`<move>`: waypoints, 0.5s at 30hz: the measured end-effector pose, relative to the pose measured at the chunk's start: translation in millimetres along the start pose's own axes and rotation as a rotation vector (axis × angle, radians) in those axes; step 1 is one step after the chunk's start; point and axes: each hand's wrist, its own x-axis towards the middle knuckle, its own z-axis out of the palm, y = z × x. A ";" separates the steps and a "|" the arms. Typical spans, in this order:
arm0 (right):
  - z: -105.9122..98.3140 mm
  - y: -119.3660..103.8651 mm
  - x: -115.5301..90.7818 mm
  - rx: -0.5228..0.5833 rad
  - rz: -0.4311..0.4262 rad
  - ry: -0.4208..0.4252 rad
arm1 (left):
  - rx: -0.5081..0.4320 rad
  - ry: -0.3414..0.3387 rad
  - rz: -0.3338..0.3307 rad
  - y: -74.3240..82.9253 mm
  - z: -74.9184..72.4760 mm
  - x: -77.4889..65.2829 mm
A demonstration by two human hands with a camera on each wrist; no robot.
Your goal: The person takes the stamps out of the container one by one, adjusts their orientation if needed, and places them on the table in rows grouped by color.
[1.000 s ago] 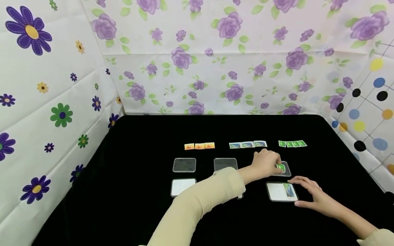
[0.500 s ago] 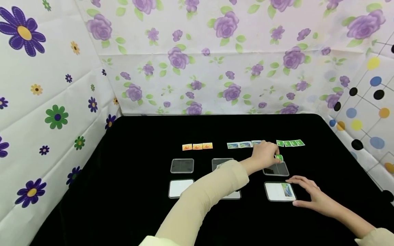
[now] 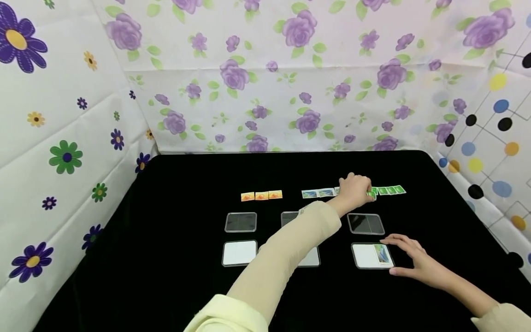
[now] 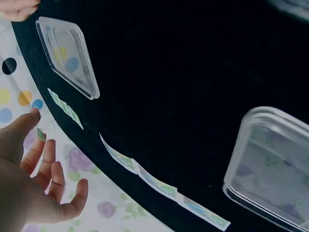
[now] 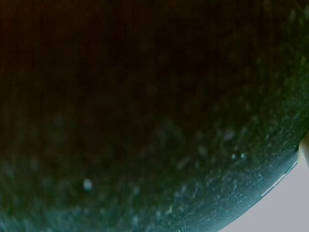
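Observation:
My left hand [image 3: 354,191] pinches a small green stamp [image 3: 372,192] at the near end of the row of green stamps [image 3: 391,190]. In the left wrist view, the thumb and forefinger of the left hand [image 4: 34,179] hold that stamp [image 4: 40,134] by its edge, the other fingers loosely bent. My right hand [image 3: 421,265] rests at the right side of a clear case with a white insert [image 3: 364,256], thumb and forefinger at its right corners. A blue-and-green picture stamp [image 3: 382,254] lies on the insert's right side. The right wrist view shows mostly dark cloth.
Behind that case lies a clear case [image 3: 366,224] without white insert. Orange stamps [image 3: 262,195] and blue picture stamps [image 3: 317,193] form rows further back. To the left lie another clear case [image 3: 241,222] and a white-filled case [image 3: 239,253]. My left sleeve partly covers the middle cases.
My left hand has lifted the green stamp away from the rear right case and carried it back to the row of green stamps. The right hand stays by the white-filled case.

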 end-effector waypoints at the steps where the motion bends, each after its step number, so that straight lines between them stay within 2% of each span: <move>1: -0.2 -0.2 1.8 0.003 -0.004 -0.002 | 0.000 -0.003 -0.021 -0.7 -0.4 3.5; 6: 1.7 -0.6 5.8 -0.003 -0.027 0.007 | 0.012 -0.015 -0.097 -6.1 0.2 16.8; 12: 1.7 -0.5 2.0 -0.042 -0.025 0.029 | -0.008 -0.005 -0.109 -11.7 6.7 32.2; 15: 0.7 0.1 -1.1 -0.061 -0.014 0.018 | -0.033 -0.041 -0.113 -13.2 13.9 36.2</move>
